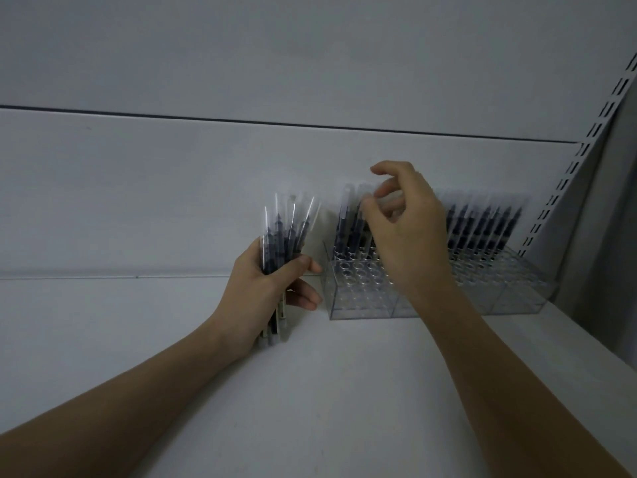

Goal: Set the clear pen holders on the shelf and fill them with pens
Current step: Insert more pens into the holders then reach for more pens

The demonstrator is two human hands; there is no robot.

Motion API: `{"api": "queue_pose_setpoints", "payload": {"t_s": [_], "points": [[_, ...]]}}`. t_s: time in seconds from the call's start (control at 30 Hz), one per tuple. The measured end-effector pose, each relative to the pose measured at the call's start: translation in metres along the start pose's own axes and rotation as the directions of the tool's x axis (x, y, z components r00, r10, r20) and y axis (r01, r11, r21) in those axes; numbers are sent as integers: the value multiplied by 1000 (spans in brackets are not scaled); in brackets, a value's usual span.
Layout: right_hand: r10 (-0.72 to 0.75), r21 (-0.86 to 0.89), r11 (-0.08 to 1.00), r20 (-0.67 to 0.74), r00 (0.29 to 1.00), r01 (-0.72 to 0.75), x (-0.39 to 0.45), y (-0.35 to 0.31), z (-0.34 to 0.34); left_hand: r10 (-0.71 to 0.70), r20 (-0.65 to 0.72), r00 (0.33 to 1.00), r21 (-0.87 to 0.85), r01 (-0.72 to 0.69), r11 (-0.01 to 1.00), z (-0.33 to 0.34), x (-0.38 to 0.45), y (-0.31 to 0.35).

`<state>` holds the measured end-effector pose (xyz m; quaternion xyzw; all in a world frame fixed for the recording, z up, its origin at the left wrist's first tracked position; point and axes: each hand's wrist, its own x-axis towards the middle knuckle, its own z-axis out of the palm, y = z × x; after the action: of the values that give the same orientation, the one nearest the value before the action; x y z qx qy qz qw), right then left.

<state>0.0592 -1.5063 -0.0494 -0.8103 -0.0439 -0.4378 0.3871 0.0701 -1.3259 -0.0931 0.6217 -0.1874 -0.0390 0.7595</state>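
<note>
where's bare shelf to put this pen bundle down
Bare shelf lies left of the left hand and in front of the holders. It is crowded at the back right, where holders and standing pens meet the wall.

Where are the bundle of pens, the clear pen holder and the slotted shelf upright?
bundle of pens [275, 232], head view, wrapped upper ends.
clear pen holder [358, 298], head view, front wall.
slotted shelf upright [565, 174], head view, mid-strip.

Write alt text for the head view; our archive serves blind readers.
A left hand grips a bundle of pens while the right hand reaches among pens standing in the back row of a clear holder on a white shelf. The front holes are unfilled.
</note>
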Motion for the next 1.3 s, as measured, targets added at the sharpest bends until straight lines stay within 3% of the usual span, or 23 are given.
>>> {"api": "queue_pose_setpoints", "payload": {"t_s": [0.13, 0.3, 0.4, 0.67, 0.93, 1.1, 1.3], "points": [[-21, 150, 989, 31, 999, 16, -4, -13, 3, 12, 29, 1000, -28, -11, 1000, 2, -2, 3], [87, 317, 927, 339, 937, -201, -14, -24, 9, 24, 79, 997, -52, -20, 998, 4, -4, 5], [92, 386, 884, 408, 908, -263, -18, -24, 14, 27, 91, 996, -57, -22, 998, 4, -5, 5], [150, 412, 883, 202, 968, -223, -8, -22, 5, 1, 110, 994, -74, 7, 997, 5, -6, 4], [124, 479, 839, 297, 947, -260, -11, -23, 9, -14, 115, 993, -24, 17, 1000, 6, -6, 2], [100, 474, 867, 131, 986, -151, -2, -23, -4, -50, 107, 993, 7, 49, 999, 5, -6, 1], [58, 314, 948, -40, 998, -43, 7, -5, -14, 2, 41, 999, 145, -7, 989, 2, -2, -6]]}}
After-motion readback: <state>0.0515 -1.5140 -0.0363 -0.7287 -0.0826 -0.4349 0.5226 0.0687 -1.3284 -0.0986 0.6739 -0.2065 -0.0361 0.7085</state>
